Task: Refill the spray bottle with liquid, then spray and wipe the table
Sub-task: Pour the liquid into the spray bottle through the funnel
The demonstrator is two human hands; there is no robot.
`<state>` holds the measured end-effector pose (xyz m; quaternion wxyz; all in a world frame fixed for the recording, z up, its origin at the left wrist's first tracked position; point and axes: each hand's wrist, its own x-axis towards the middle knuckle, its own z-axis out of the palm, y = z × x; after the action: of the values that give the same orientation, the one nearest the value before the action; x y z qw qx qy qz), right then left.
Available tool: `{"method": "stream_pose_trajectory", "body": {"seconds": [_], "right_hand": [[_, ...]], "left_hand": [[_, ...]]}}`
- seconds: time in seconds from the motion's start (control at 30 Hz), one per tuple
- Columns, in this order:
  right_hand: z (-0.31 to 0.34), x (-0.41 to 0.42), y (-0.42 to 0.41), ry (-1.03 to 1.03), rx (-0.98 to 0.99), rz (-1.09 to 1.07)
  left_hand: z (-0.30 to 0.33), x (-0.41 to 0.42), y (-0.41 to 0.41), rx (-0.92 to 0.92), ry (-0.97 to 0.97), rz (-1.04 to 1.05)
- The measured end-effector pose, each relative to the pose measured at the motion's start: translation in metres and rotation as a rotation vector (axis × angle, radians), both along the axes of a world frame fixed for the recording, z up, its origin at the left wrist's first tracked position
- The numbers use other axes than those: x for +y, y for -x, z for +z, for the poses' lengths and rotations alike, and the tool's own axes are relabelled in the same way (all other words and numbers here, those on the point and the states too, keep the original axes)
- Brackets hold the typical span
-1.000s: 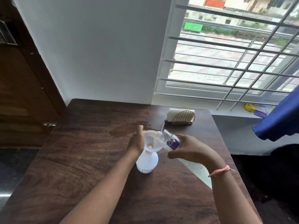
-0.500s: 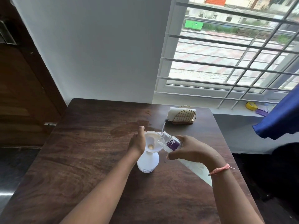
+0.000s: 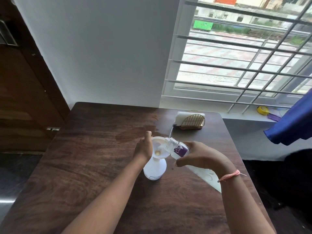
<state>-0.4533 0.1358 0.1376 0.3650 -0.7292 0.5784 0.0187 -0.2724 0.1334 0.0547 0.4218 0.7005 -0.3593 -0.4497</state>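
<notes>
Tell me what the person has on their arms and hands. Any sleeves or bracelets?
No sleeves show: both forearms are bare as far as the picture reaches. The right hand has a thin pinkish-orange thread tied round its wrist, with a loose end sticking out. The left hand and its wrist wear nothing that shows. No gloves, watch or rings can be seen on either one.

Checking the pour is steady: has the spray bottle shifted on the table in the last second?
No. The spray bottle keeps its place relative to the gold holder; only the camera moved slightly.

Right hand [image 3: 200, 157] tips water bottle [image 3: 178, 149] over funnel [image 3: 159, 147].
</notes>
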Motion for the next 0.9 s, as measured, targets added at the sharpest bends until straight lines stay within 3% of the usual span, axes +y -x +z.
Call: {"method": "stream_pose_trajectory", "body": {"seconds": [0.9], "right_hand": [[-0.0001,-0.0039,0.0016,0.03,-0.041,-0.022]], "left_hand": [[-0.0023,-0.0001,-0.0018,0.036,-0.005,-0.007]]}}
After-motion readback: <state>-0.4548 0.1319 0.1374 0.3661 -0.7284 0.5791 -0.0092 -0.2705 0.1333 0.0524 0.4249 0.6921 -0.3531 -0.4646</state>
